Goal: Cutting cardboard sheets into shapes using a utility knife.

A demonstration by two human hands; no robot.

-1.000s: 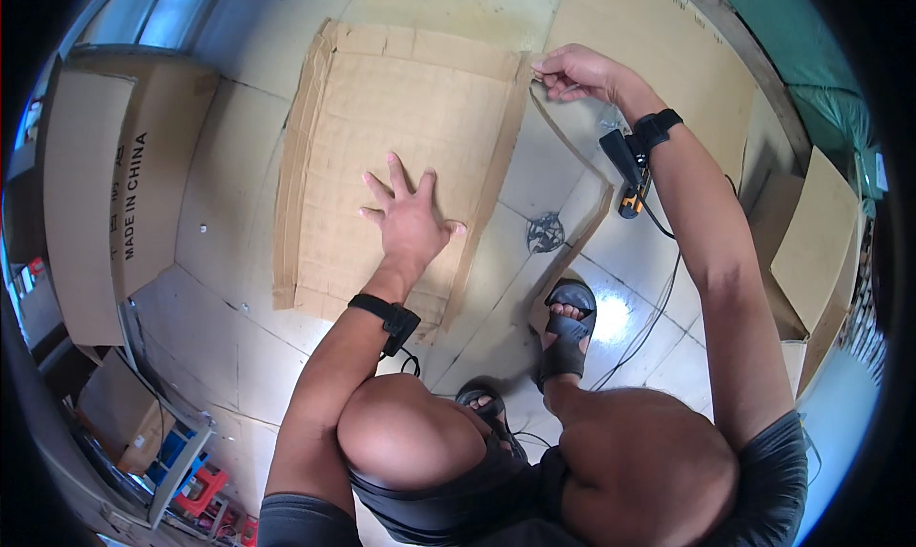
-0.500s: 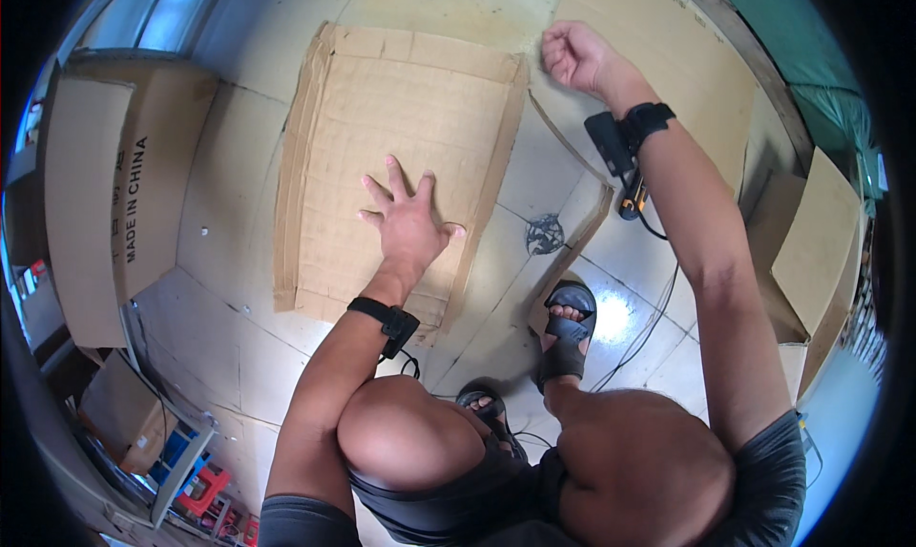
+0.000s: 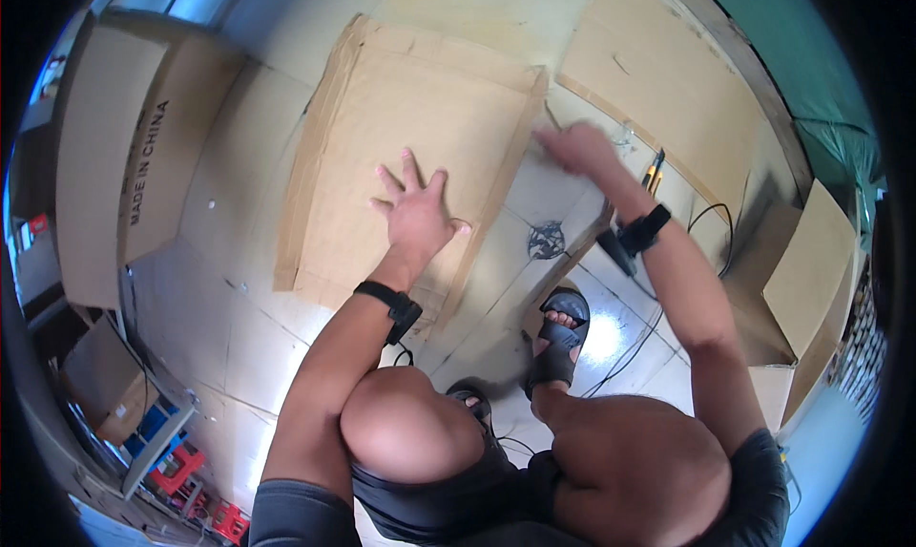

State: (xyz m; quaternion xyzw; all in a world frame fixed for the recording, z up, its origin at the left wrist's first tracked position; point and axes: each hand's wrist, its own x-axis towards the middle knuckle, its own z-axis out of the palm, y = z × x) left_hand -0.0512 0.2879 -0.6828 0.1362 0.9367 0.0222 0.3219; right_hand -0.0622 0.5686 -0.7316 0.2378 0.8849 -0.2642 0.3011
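A flat brown cardboard sheet [image 3: 429, 79] with creased side edges lies on the tiled floor before me. My left hand [image 3: 420, 213] rests palm down on its lower right part, fingers spread and holding nothing. Just off the sheet's right edge, my right hand [image 3: 580, 149] is blurred by motion, its fingers seemingly curled in. Whatever they may hold does not show. Behind that hand and below it runs a narrow curved cardboard strip [image 3: 582, 244], reaching down to my foot. A yellow and black utility knife [image 3: 654, 173] lies to the right of my right wrist.
A large cardboard box [image 3: 143, 165] stands at left, and an open one [image 3: 806, 261] at right. Another flat cardboard piece [image 3: 658, 79] lies at the far right. Black cables [image 3: 630, 351] trail near my sandalled foot [image 3: 563, 332]. Red stools [image 3: 176, 471] sit at lower left.
My right hand has come nearer to me from the sheet's far right corner, and the utility knife shows more fully. The left hand stays spread on the sheet. The whole view has turned slightly.
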